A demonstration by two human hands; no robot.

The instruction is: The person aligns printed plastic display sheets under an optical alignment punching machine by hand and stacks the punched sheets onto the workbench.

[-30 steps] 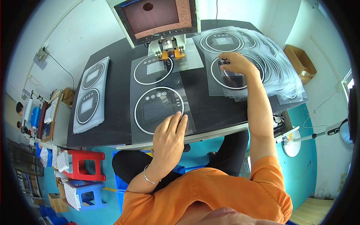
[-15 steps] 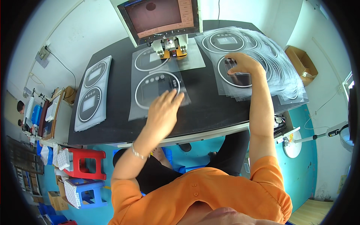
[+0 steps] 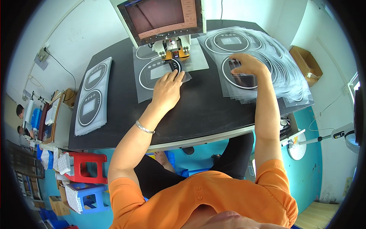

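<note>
My left hand (image 3: 167, 88) lies flat, fingers apart, on a clear plastic sheet (image 3: 149, 78) printed with white ring and panel outlines. The sheet's far end sits under the orange-and-metal head (image 3: 173, 47) of a small machine with a monitor (image 3: 162, 15) above it. My right hand (image 3: 246, 65) rests with bent fingers on the top sheet of a fanned stack of the same printed sheets (image 3: 267, 61) at the right of the black table (image 3: 202, 110). Whether its fingers pinch the sheet is not visible.
A second stack of printed sheets (image 3: 91, 97) lies at the table's left end. Red (image 3: 85, 168) and blue stools (image 3: 82, 191) stand on the blue floor at left, beside cluttered shelves and boxes. A cardboard box (image 3: 307, 65) sits at right, a white lamp (image 3: 337, 133) lower right.
My left hand has pushed the printed sheet away from me until its end slid under the machine head. My right hand stayed on the right stack.
</note>
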